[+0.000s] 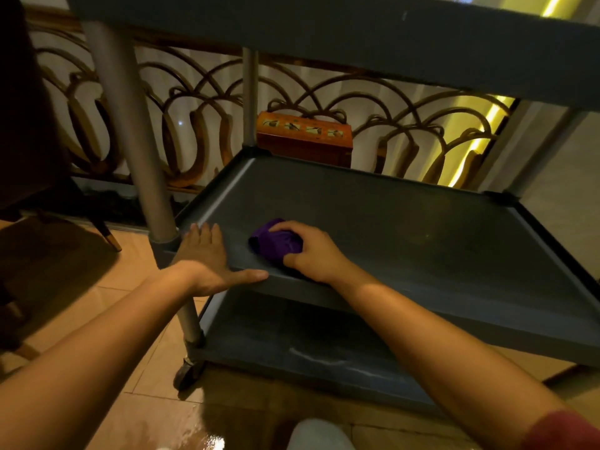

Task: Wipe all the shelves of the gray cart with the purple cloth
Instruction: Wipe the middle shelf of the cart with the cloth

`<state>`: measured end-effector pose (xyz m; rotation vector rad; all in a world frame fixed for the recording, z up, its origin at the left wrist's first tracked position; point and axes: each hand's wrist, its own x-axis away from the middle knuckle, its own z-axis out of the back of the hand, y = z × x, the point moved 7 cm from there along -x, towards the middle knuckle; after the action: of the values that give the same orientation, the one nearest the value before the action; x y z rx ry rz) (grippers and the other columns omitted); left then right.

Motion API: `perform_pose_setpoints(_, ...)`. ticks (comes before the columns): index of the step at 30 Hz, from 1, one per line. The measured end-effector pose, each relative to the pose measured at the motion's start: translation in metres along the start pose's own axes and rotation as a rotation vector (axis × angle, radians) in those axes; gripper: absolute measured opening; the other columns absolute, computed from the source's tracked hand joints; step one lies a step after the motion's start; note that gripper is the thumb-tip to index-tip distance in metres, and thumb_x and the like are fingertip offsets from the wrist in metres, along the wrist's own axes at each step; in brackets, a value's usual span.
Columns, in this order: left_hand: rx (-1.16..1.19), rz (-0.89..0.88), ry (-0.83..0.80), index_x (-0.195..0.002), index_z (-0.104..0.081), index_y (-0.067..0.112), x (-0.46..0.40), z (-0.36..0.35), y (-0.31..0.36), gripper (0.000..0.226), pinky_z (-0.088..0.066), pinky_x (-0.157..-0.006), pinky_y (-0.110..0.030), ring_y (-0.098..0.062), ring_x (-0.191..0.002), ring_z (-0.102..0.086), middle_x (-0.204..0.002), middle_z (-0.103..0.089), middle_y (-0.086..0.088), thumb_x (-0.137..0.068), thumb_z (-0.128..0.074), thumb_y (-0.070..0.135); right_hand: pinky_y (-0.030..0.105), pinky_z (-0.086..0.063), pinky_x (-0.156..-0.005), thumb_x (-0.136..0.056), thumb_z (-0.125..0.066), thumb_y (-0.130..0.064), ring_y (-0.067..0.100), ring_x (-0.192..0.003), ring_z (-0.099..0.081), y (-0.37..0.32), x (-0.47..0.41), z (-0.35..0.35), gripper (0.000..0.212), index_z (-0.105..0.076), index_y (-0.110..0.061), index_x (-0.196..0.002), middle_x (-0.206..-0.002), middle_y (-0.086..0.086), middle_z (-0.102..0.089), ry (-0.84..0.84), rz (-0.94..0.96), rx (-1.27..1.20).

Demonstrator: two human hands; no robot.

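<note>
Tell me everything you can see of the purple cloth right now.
The purple cloth is bunched into a small, wrinkled wad of soft fabric, deep violet. It lies on the gray cart's middle shelf, near the front left corner. The right hand covers its right side and presses it onto the shelf. The left hand rests apart on the shelf's corner, not touching it.
</note>
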<state>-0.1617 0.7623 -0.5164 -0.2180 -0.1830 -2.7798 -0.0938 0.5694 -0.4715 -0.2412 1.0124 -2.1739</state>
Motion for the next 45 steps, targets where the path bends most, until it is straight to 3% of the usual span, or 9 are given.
perform_pose_setpoints(8, 0.015, -0.013, 0.046, -0.160, -0.001, 0.005, 0.013, 0.001, 0.003, 0.167, -0.008, -0.127, -0.048, -0.036, -0.156, -0.004, -0.170, -0.003, -0.016, -0.033, -0.011, 0.113, 0.032, -0.044, -0.091, -0.092, -0.063, -0.014, 0.031, -0.126, -0.057, 0.029, -0.077, 0.022, 0.050, -0.053, -0.024, -0.141, -0.142, 0.008, -0.059, 0.210, -0.200, 0.125)
perform_pose_setpoints(18, -0.070, -0.003, -0.073, -0.158, -0.018, 0.007, 0.011, 0.007, 0.001, 0.167, -0.024, -0.122, -0.049, -0.038, -0.150, -0.021, -0.164, -0.022, -0.018, -0.028, -0.015, 0.113, 0.019, -0.049, -0.081, -0.079, -0.068, -0.001, 0.007, -0.098, -0.064, 0.008, -0.038, -0.005, 0.055, -0.067, -0.031, -0.126, -0.117, -0.005, -0.066, -0.163, -0.094, -0.066)
perform_pose_setpoints(22, -0.098, 0.027, -0.061, -0.153, -0.028, 0.008, 0.011, 0.009, 0.002, 0.167, -0.031, -0.118, -0.048, -0.037, -0.144, -0.031, -0.159, -0.031, -0.016, -0.025, -0.013, 0.114, 0.028, -0.049, -0.102, -0.081, -0.066, 0.005, 0.016, -0.111, -0.066, 0.012, 0.024, 0.020, 0.053, -0.070, -0.023, -0.126, -0.126, 0.002, -0.069, -0.219, -0.082, -0.002)
perform_pose_setpoints(25, -0.093, 0.025, -0.070, -0.151, -0.031, 0.009, 0.012, 0.008, 0.005, 0.168, -0.034, -0.115, -0.046, -0.035, -0.140, -0.035, -0.154, -0.036, -0.015, -0.022, -0.014, 0.115, 0.026, -0.042, -0.111, -0.081, -0.063, 0.012, 0.016, -0.122, -0.063, 0.029, 0.070, 0.050, 0.051, -0.072, -0.017, -0.122, -0.129, 0.004, -0.069, -0.213, -0.105, 0.035)
perform_pose_setpoints(29, -0.062, 0.038, -0.184, -0.159, -0.019, 0.014, 0.016, 0.014, 0.008, 0.159, -0.024, -0.121, -0.046, -0.036, -0.148, -0.024, -0.162, -0.024, -0.014, -0.034, -0.030, 0.112, 0.005, -0.042, -0.091, -0.081, -0.070, -0.002, 0.010, -0.111, -0.063, 0.043, 0.094, 0.087, 0.049, -0.069, -0.028, -0.123, -0.121, -0.008, -0.066, -0.157, -0.150, 0.208)
perform_pose_setpoints(32, -0.040, -0.038, -0.164, -0.158, -0.027, 0.016, 0.019, 0.024, 0.043, 0.146, -0.027, -0.121, -0.051, -0.035, -0.149, -0.024, -0.162, -0.027, -0.013, -0.043, -0.037, 0.106, 0.023, -0.050, -0.097, -0.078, -0.080, -0.014, 0.010, -0.108, -0.063, 0.028, 0.086, 0.085, 0.054, -0.065, -0.027, -0.128, -0.120, -0.006, -0.067, 0.033, -0.095, 0.154)
perform_pose_setpoints(36, 0.037, -0.175, -0.193, -0.160, -0.020, 0.018, 0.027, 0.013, 0.104, 0.138, -0.024, -0.122, -0.051, -0.036, -0.152, -0.019, -0.165, -0.023, -0.013, -0.051, -0.048, 0.098, 0.036, -0.037, -0.116, -0.086, -0.079, -0.027, 0.022, -0.137, -0.050, 0.011, 0.071, 0.035, 0.056, -0.061, -0.021, -0.138, -0.148, 0.007, -0.056, -0.052, -0.006, 0.212)
perform_pose_setpoints(40, 0.018, -0.155, -0.257, -0.161, -0.018, 0.017, 0.022, 0.004, 0.098, 0.149, -0.024, -0.122, -0.051, -0.034, -0.152, -0.018, -0.166, -0.019, -0.011, -0.043, -0.048, 0.103, 0.017, -0.021, -0.115, -0.092, -0.070, -0.013, 0.018, -0.147, -0.038, 0.037, 0.094, 0.055, 0.046, -0.064, -0.024, -0.136, -0.157, 0.006, -0.044, -0.089, -0.103, 0.189)
perform_pose_setpoints(45, -0.121, -0.133, -0.161, -0.157, -0.021, 0.015, 0.014, -0.008, 0.095, 0.151, -0.024, -0.120, -0.059, -0.033, -0.148, -0.024, -0.161, -0.025, -0.009, -0.037, -0.036, 0.106, 0.014, -0.024, -0.112, -0.090, -0.061, 0.003, 0.020, -0.142, -0.045, 0.066, 0.143, 0.105, 0.046, -0.070, -0.024, -0.126, -0.153, 0.003, -0.050, -0.016, -0.174, 0.341)
